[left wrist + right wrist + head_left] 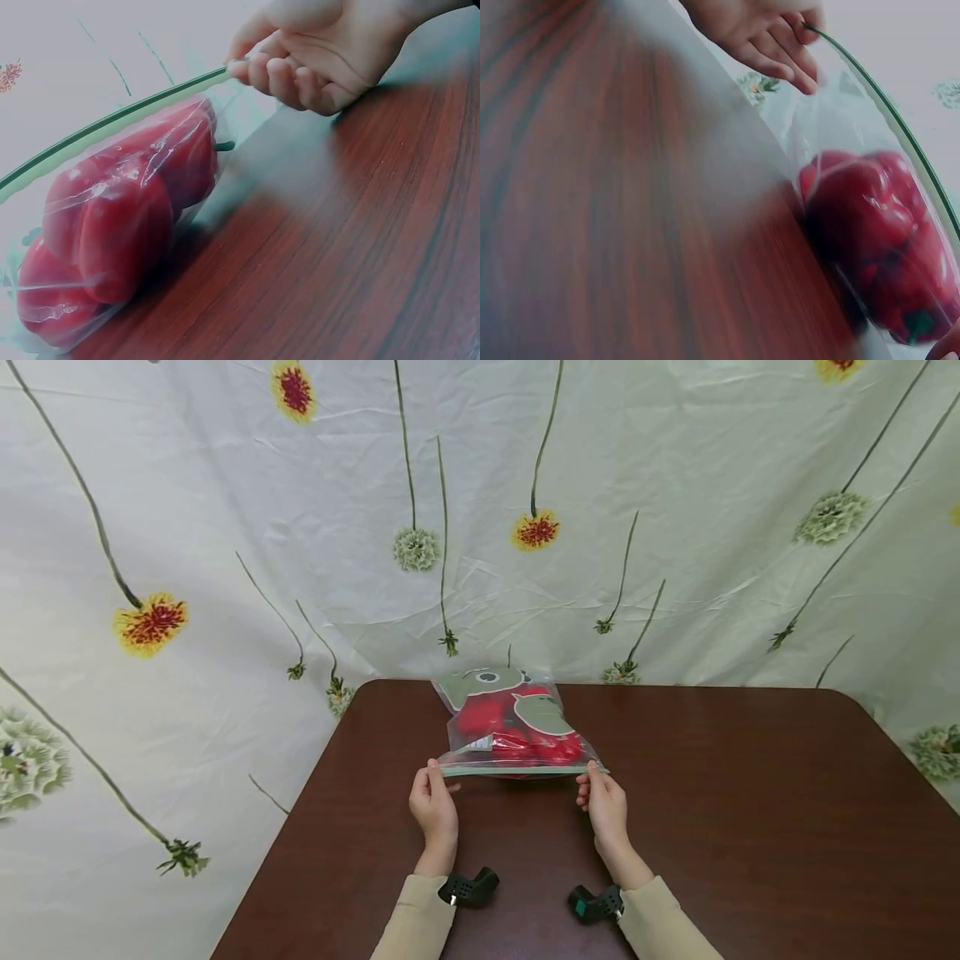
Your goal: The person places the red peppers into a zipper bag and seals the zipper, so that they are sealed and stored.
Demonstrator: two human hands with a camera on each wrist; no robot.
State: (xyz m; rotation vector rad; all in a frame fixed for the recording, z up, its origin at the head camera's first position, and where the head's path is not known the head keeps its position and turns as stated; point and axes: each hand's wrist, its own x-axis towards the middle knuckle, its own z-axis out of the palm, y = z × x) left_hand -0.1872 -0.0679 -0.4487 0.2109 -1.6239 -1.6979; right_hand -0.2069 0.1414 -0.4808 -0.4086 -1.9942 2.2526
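A clear zip bag (pixel 517 759) printed with green shapes lies toward the far edge of the table, its green zip strip facing me. Red bell peppers (pixel 112 217) fill it, and a green stem shows through the plastic. At the left end of the strip, my left hand (pixel 435 810) pinches the corner between thumb and fingers. My right hand (pixel 606 806) pinches the opposite corner, its other fingers loosely bent below. Between the two hands the strip is stretched out, nearly straight in the head view.
The dark brown wooden table (pixel 750 810) reaches out to both sides of the bag. Behind it hangs a pale cloth (pixel 712 527) with printed flowers. A black wrist device (pixel 468 887) sits on each sleeve cuff.
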